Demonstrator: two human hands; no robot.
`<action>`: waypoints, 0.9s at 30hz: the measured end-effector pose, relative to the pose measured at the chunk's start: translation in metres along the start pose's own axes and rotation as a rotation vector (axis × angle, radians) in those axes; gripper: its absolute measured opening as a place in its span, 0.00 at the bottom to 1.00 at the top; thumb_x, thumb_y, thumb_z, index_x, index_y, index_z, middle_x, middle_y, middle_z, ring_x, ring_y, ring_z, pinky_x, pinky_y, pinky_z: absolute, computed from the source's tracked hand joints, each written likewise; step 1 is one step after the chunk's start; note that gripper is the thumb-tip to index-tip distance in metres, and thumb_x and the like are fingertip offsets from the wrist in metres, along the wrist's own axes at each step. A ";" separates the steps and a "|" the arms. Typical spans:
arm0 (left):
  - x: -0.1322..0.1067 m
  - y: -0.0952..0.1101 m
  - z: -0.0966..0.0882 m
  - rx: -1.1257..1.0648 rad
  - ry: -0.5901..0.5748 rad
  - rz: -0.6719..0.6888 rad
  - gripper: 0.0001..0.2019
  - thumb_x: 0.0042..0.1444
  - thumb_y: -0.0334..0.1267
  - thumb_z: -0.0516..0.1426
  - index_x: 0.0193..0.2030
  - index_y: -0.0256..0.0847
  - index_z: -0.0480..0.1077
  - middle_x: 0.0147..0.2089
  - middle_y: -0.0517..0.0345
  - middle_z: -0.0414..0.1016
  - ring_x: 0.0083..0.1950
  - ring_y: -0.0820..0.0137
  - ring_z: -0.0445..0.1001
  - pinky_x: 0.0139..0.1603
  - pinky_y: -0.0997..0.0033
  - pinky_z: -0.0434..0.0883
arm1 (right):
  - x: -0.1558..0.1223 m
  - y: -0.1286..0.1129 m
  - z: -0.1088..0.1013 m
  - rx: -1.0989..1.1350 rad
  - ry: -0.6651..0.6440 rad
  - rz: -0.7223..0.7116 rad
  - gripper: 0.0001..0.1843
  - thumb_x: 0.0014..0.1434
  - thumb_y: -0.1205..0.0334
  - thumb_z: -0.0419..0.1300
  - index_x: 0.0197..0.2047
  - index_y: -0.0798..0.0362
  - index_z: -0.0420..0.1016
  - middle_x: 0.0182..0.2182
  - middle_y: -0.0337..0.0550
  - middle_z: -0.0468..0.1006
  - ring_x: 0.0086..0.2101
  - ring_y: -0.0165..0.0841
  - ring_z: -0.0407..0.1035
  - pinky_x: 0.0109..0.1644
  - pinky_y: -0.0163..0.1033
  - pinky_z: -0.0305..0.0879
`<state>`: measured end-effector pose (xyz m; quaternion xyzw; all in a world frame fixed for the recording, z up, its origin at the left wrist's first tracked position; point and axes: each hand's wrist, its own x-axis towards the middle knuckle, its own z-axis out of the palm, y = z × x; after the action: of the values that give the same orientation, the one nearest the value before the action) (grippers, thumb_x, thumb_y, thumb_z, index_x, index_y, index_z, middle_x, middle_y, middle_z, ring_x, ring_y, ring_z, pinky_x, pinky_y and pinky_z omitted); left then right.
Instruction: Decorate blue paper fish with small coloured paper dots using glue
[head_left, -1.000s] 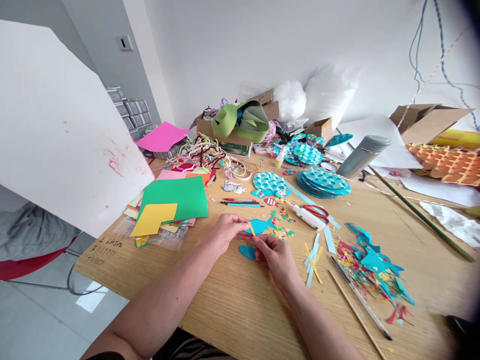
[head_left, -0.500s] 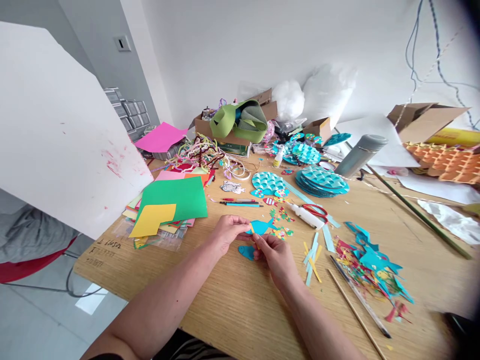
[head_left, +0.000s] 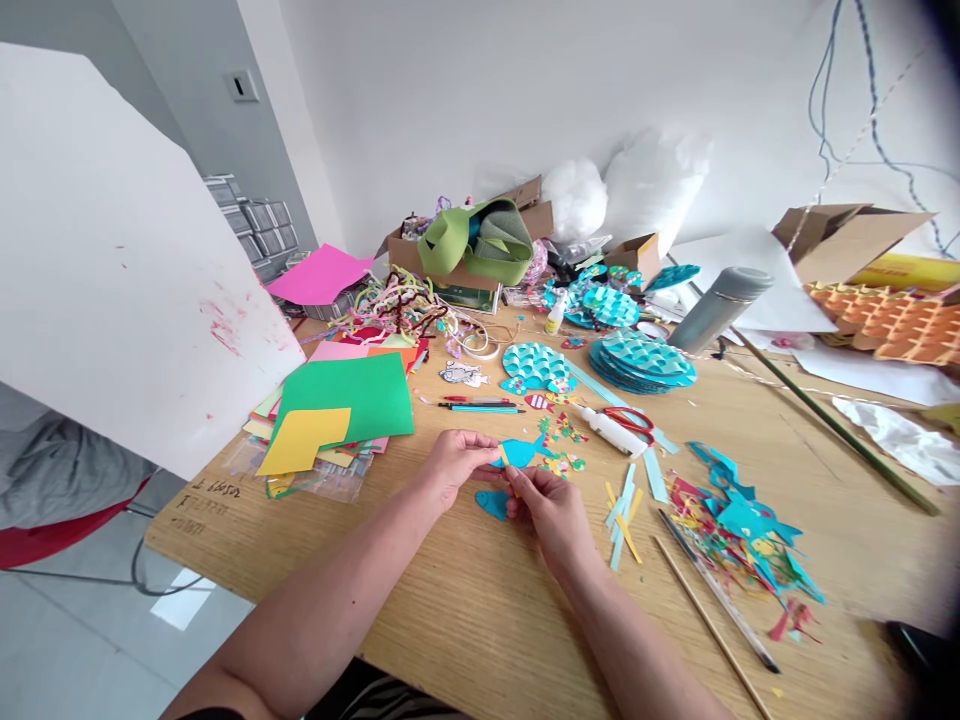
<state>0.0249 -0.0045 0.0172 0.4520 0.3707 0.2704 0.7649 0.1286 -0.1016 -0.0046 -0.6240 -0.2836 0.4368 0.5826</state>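
Observation:
My left hand (head_left: 455,462) pinches the rear end of a blue paper fish (head_left: 525,450) just above the wooden table (head_left: 480,610). My right hand (head_left: 551,515) is closed in a pinch on a thin yellow paper strip (head_left: 507,461) laid across the fish's body. A second blue paper piece (head_left: 493,503) lies on the table under my hands. Small coloured paper fish (head_left: 564,463) lie just beyond the blue fish.
Green and yellow sheets (head_left: 337,410) are stacked to the left, and a white board (head_left: 112,260) leans at the table's left edge. Scissors (head_left: 619,425), pencils (head_left: 480,404), blue scaled discs (head_left: 641,358), a grey bottle (head_left: 716,305), paper scraps (head_left: 739,530), sticks (head_left: 712,600) and boxes crowd the far half.
My hands have hardly moved. The right hand has drawn slightly closer to the fish while holding the yellow strip against it.

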 end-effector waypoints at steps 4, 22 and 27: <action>0.000 0.001 0.000 -0.007 -0.014 -0.006 0.08 0.39 0.31 0.66 0.27 0.32 0.73 0.27 0.56 0.75 0.28 0.71 0.75 0.33 0.67 0.76 | -0.001 -0.001 0.000 -0.009 0.010 0.010 0.25 0.44 0.39 0.65 0.22 0.54 0.70 0.17 0.38 0.70 0.18 0.27 0.61 0.23 0.33 0.56; 0.001 0.001 0.000 0.003 -0.002 0.017 0.12 0.36 0.36 0.68 0.25 0.34 0.72 0.27 0.58 0.73 0.28 0.71 0.74 0.33 0.67 0.74 | 0.001 -0.001 0.001 0.070 0.009 0.080 0.26 0.45 0.36 0.63 0.22 0.53 0.68 0.15 0.35 0.69 0.17 0.27 0.62 0.22 0.33 0.56; -0.001 0.000 0.003 0.017 0.003 0.029 0.12 0.35 0.37 0.68 0.25 0.33 0.72 0.26 0.58 0.74 0.27 0.71 0.74 0.32 0.68 0.74 | 0.000 -0.001 0.001 0.039 0.008 0.009 0.25 0.45 0.39 0.65 0.22 0.54 0.68 0.16 0.37 0.70 0.18 0.27 0.63 0.24 0.33 0.57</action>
<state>0.0264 -0.0068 0.0179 0.4633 0.3675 0.2791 0.7565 0.1278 -0.1012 -0.0036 -0.6154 -0.2698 0.4424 0.5940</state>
